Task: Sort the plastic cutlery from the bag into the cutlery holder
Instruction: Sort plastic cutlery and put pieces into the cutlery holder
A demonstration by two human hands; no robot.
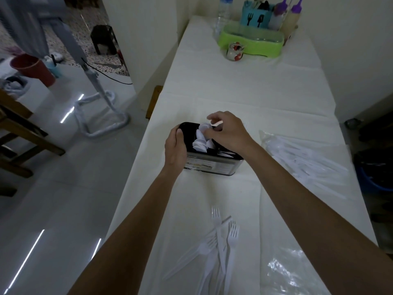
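The black cutlery holder (212, 161) stood in the middle of the long table (244, 92), which had a white cover. White plastic spoons (202, 141) stood inside it, bowls up. The left hand (176, 145) gripped the left end of the holder, with the fingers wrapped around its rim. The right hand (227, 130) was over the top of the holder, and its fingers were bent close together on the spoons; whether they pinched one spoon I could not tell. To the right of the holder lay the clear bag (297, 158) with more white cutlery inside. Near the person, several white forks (221, 248) lay loose on the table. At the far end stood a green tray (253, 42).
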